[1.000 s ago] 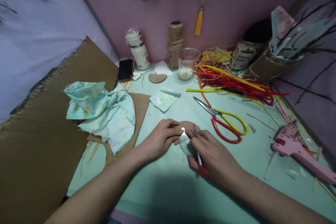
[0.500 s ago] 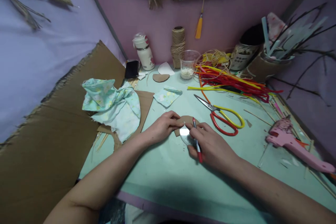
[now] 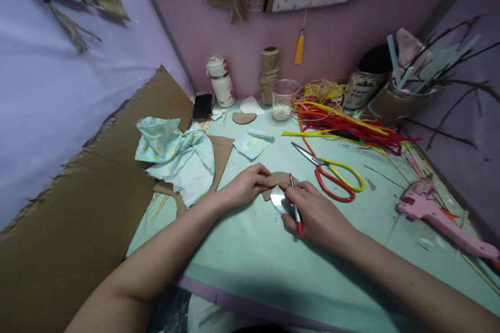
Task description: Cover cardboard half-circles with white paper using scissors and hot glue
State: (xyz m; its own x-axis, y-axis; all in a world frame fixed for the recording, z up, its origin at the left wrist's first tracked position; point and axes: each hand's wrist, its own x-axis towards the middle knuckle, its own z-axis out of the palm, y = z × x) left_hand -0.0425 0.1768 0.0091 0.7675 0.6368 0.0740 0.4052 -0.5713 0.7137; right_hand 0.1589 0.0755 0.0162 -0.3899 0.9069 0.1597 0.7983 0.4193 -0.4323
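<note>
A small brown cardboard piece (image 3: 284, 178) lies on the mint tabletop between my hands. My left hand (image 3: 250, 186) is closed, its fingertips pressing the left edge of that cardboard. Held in my right hand (image 3: 312, 208) is a red-capped pen (image 3: 297, 215), slanting across the fingers with its tip pointing away from me. A shiny round disc (image 3: 278, 201) overlaps the near side of the cardboard, and my right fingers partly cover it. Scissors (image 3: 318, 161) with red and yellow handles lie open beyond my right hand.
Floral cloth (image 3: 195, 161) rests on cardboard at left, beside a tall cardboard panel (image 3: 97, 182). Behind stand a white bottle (image 3: 222, 86), twine (image 3: 269, 75) and a plastic cup (image 3: 282, 112). A pink glue gun (image 3: 441, 218) and red and yellow strips (image 3: 351, 125) are at right.
The camera view has shifted slightly, so everything sits a little differently in the frame. Both hands keep nearly the same pose on the cardboard and pen.
</note>
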